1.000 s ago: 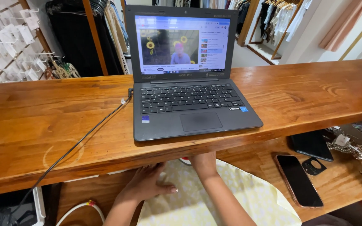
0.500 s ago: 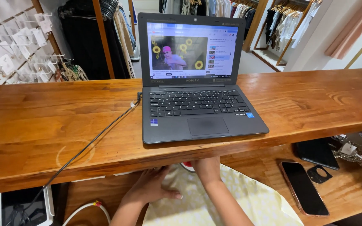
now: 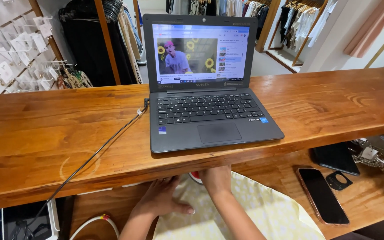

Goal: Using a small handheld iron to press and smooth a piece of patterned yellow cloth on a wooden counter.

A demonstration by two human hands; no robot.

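Both hands work under the counter (image 3: 67,133) lip, on a pale yellow cloth (image 3: 263,213) spread over the lower shelf (image 3: 285,173). The left hand (image 3: 163,202) lies flat on the cloth's near-left part, fingers spread and released, thumb out to the right. The right hand (image 3: 216,180) reaches further in, and its fingers are hidden by the counter edge, so I cannot tell whether they grip anything; a small red thing (image 3: 195,177) shows just beside it. The risks look plain. A phone (image 3: 323,195) lies face up on the shelf just beside the cloth's right edge, so a tug or sweep of the cloth that way could likely drag or knock it toward the shelf's front. Above, 1 laptop (image 3: 210,111) sits with its front edge right at the counter lip, directly over the hands; a hand lifted carelessly could bump it. Its cable (image 3: 98,153) trails down the left side, near the left forearm, and could snag.
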